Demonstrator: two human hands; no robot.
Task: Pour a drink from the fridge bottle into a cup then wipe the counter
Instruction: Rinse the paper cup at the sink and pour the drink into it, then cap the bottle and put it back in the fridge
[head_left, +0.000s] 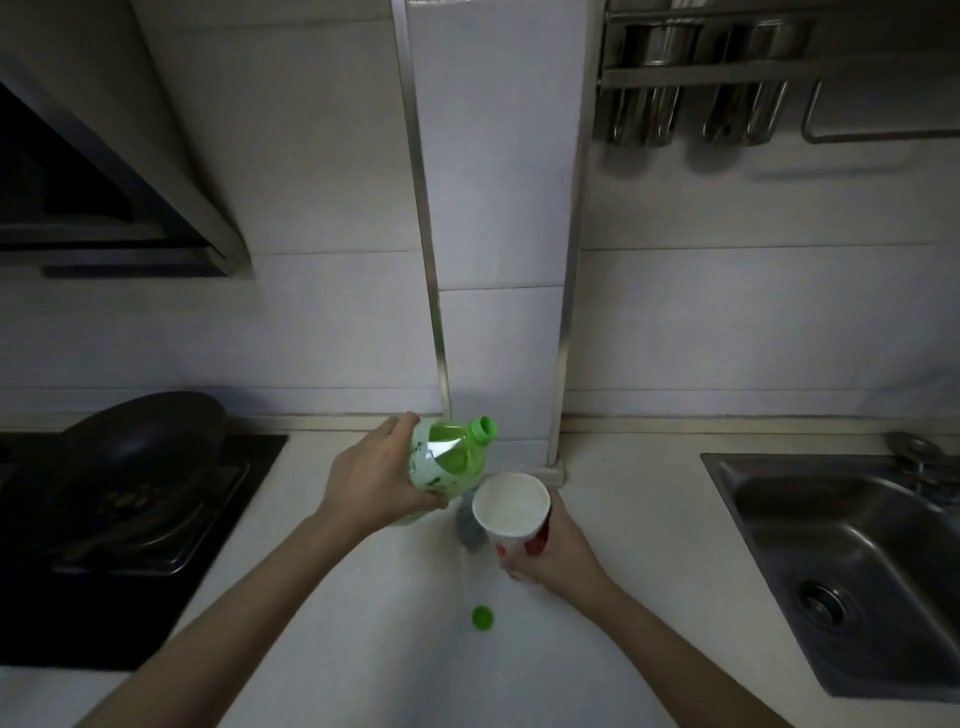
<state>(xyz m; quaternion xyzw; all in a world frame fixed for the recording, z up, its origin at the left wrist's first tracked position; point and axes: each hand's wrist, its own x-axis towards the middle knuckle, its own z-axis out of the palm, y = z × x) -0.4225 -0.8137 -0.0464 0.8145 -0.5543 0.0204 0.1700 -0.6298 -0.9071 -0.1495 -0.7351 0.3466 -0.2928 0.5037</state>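
A person stands at a pale kitchen counter (639, 525) with an uncapped green plastic drink bottle (441, 462) held tilted just beside the rim of a white paper cup with a red pattern (511, 504), both raised off the worktop. The bottle's open neck points up and away towards the tiled wall, not yet over the cup's mouth, so a quick tip from this angle could send the drink past the rim and onto the counter. The cup itself leans towards the camera and is thin-walled; a hard squeeze or a heavy first gush could buckle it or slop liquid over the near edge. The small round green cap (482, 618) lies loose on the counter near the person and could be knocked off.

The left hand (374, 483) is wrapped round the bottle's labelled body, fingers over the top and thumb beneath. The right hand (550, 551) cradles the cup from below, fingers curled round its lower wall. Whether the cup holds any drink yet cannot be told. A steel sink (831, 545) sits to the right.
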